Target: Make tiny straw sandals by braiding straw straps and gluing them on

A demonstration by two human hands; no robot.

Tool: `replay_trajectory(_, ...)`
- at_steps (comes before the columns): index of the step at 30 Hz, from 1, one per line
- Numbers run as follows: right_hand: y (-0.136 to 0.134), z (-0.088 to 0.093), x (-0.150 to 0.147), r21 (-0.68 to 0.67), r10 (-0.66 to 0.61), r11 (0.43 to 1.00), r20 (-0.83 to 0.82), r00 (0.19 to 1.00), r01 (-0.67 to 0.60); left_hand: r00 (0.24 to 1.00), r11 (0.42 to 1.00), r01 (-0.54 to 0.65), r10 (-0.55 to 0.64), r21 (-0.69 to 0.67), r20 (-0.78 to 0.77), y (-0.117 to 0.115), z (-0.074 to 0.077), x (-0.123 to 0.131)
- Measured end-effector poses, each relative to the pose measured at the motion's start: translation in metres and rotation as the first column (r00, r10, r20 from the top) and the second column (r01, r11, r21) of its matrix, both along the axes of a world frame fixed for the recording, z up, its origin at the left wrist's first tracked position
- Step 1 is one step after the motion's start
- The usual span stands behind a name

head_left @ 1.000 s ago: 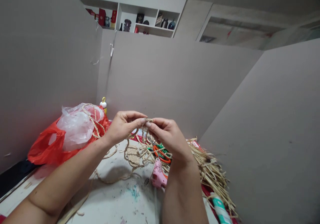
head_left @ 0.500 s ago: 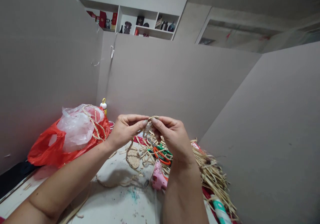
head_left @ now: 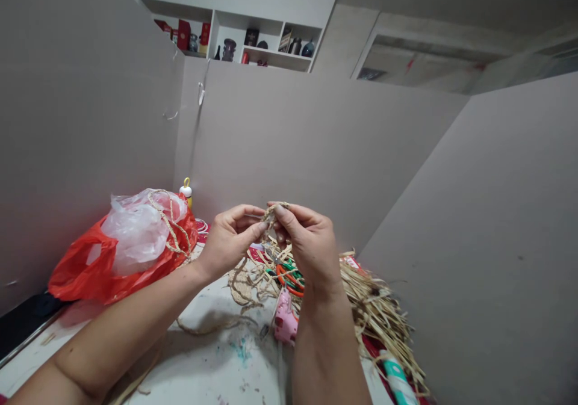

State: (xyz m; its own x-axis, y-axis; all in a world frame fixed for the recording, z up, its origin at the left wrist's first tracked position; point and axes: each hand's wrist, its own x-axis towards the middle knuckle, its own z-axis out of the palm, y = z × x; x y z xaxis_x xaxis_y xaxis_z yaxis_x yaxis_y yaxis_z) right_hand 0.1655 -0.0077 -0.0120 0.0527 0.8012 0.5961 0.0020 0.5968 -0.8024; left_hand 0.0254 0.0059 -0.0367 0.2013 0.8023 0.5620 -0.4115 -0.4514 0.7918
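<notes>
Ok, wht tbl [head_left: 198, 366], gry walls [head_left: 307, 134]

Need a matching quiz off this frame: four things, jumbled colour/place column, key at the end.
1. straw bundle
2. glue gun
3. braid
4. red bag

A. pink
B. left of the left hand
C. right of the right hand
D. held by the left hand and the right hand

Pairs: 1-C, 2-A, 3-D, 4-B
</notes>
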Motion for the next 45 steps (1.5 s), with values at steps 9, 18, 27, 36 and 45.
replay_trajectory(9, -0.002, 0.001, 0.000, 0.049, -0.045, 0.998, 0.021, 0.999, 0.044, 0.979, 0.977, 0.176, -0.186, -0.123, -0.078, -0.002, 0.008, -0.005)
replay_trajectory(18, 0.004, -0.001, 0.000, -0.009, -0.009, 1.000, -0.134, 0.991, 0.008, 0.963, 0.993, 0.079, -0.054, 0.086, -0.265, 0.002, 0.006, -0.007)
replay_trajectory(27, 0.007, 0.002, -0.007, -0.068, -0.010, 0.998, -0.257, 0.966, -0.007, 0.890, 0.951, -0.046, 0.179, 0.306, -0.420, 0.002, 0.003, -0.007)
replay_trajectory(36, 0.011, -0.001, -0.004, -0.061, -0.024, 0.998, -0.270, 0.963, 0.008, 0.934, 0.974, 0.225, -0.218, -0.008, -0.284, 0.008, -0.001, -0.005)
replay_trajectory(45, 0.009, -0.001, -0.005, -0.038, -0.023, 0.999, -0.256, 0.966, 0.013, 0.938, 0.933, 0.295, -0.324, -0.208, -0.125, 0.007, 0.005, -0.008)
